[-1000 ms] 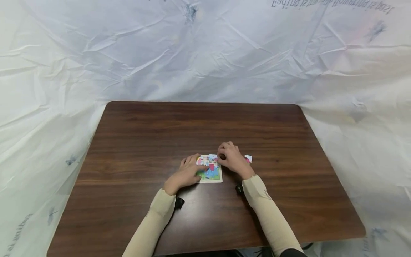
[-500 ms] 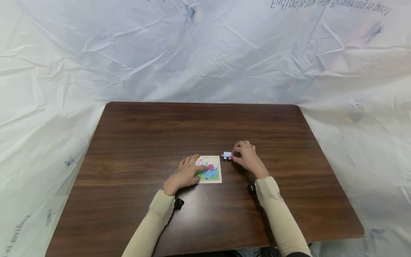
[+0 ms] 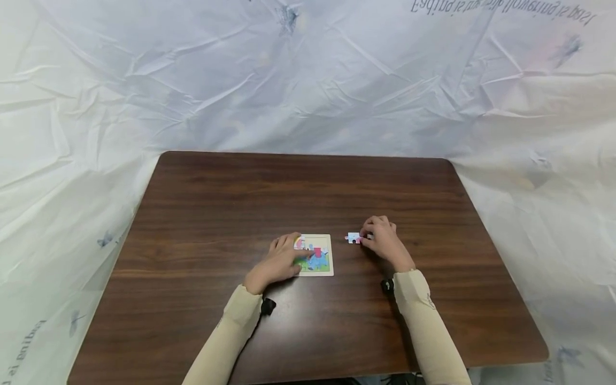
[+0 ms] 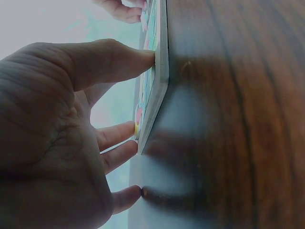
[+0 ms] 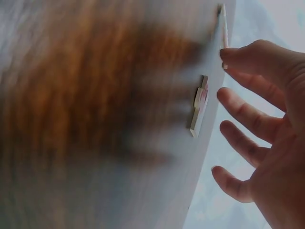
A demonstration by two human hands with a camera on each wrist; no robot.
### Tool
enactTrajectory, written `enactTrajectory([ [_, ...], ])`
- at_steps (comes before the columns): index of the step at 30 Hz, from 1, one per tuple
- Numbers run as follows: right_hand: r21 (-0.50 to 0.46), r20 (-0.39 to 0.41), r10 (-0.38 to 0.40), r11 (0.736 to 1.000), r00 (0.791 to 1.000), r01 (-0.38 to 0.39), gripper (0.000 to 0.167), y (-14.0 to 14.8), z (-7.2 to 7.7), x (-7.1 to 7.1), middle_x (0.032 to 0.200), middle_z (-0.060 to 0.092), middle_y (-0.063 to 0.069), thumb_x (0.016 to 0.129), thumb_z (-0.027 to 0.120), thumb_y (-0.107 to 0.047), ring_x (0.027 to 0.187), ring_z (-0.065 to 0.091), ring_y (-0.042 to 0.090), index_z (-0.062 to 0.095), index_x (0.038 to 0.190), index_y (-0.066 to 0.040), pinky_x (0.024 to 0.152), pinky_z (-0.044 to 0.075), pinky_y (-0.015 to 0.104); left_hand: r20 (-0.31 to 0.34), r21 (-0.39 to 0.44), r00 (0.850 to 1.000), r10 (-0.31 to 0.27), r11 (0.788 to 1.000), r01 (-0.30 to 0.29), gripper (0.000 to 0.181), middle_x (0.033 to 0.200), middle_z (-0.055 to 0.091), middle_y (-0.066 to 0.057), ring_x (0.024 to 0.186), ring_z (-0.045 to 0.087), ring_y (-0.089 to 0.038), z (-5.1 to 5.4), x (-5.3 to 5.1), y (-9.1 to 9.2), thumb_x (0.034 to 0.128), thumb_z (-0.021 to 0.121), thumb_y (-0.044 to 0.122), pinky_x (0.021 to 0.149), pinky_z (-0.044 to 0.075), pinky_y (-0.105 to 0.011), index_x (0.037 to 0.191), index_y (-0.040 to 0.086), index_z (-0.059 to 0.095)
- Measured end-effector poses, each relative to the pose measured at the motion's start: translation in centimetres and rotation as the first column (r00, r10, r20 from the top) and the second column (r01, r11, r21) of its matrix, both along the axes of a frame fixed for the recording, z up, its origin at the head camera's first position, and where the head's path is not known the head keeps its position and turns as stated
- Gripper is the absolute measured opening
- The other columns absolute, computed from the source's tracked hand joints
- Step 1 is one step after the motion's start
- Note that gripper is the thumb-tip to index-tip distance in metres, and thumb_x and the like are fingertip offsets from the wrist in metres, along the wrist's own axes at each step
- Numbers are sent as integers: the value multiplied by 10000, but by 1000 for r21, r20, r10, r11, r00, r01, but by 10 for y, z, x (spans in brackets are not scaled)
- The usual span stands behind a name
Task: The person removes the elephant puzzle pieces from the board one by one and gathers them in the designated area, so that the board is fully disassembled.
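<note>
A small square jigsaw puzzle board [image 3: 330, 256] with a pale rim and a colourful picture lies flat on the table. My left hand [image 3: 279, 260] rests on its left side; in the left wrist view the thumb [image 4: 121, 59] presses on the board's top near the edge. To the right of the board, my right hand [image 3: 385, 241] pinches a light blue and pink puzzle piece [image 3: 353, 238] between thumb and index finger. A second puzzle piece [image 5: 199, 107] lies on the table under the right hand's other fingers, mostly hidden in the head view.
The brown wood-grain table [image 3: 240, 203] has rounded far corners. Behind and beside it hangs creased white sheeting [image 3: 308, 96] with printed lettering. A small black device [image 3: 268, 306] sits at the left wrist, with a similar one [image 3: 387, 286] at the right.
My right hand has lifted a puzzle piece off the board's top part and carried it right, beside the other loose piece. The left hand has stayed in place on the board.
</note>
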State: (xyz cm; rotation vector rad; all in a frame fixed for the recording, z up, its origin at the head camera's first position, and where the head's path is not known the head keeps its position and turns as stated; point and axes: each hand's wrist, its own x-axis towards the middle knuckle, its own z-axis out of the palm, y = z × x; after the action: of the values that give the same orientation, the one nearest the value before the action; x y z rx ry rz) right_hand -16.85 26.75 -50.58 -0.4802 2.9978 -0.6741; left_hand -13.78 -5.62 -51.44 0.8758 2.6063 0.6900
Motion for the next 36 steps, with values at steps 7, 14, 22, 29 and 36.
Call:
enactTrajectory([
  [7, -2, 40, -3, 1000, 999, 3, 45, 1, 1, 0, 1142, 608, 154, 908, 752, -90, 1146, 453, 408, 732, 868, -95, 932, 297, 644, 11, 3, 1000, -1, 1000, 1, 477, 1602, 238, -225, 1452, 207, -449, 1, -1, -1, 958, 633, 109, 1136, 149, -647, 1414, 246, 626],
  [14, -18, 45, -3, 1000, 999, 4, 41, 2, -1, -1, 1143, 607, 161, 910, 752, -90, 1146, 453, 406, 739, 872, -81, 937, 316, 620, 18, 13, 1000, 0, 1000, -1, 468, 1608, 229, -234, 1458, 194, -454, 1, 0, -2, 961, 630, 110, 1139, 143, -643, 1412, 233, 628],
  [22, -15, 28, 7, 1000, 1000, -7, 47, 2, -3, -2, 1136, 610, 157, 908, 751, -70, 1127, 462, 402, 743, 866, -89, 925, 336, 622, 14, 22, 1000, -3, 1000, 3, 468, 1606, 232, -241, 1459, 196, -453, 3, -1, -2, 954, 633, 108, 1135, 142, -649, 1405, 231, 635],
  [29, -26, 14, 13, 1000, 1000, -13, 25, -8, 3, -5, 1128, 625, 156, 891, 758, -73, 1106, 481, 413, 737, 878, -69, 887, 360, 619, 9, -8, 1000, 0, 1000, 0, 477, 1615, 225, -215, 1454, 206, -439, 1, -1, -3, 963, 632, 126, 1141, 146, -637, 1419, 262, 619],
  [36, -29, 1, 44, 999, 999, -44, 56, -40, 8, -10, 1124, 625, 139, 896, 743, -83, 1115, 484, 387, 747, 940, -48, 894, 369, 587, 3, 13, 1000, -4, 1000, 4, 474, 1602, 233, -244, 1442, 225, -464, 0, -2, -3, 954, 638, 122, 1126, 157, -662, 1412, 244, 629],
])
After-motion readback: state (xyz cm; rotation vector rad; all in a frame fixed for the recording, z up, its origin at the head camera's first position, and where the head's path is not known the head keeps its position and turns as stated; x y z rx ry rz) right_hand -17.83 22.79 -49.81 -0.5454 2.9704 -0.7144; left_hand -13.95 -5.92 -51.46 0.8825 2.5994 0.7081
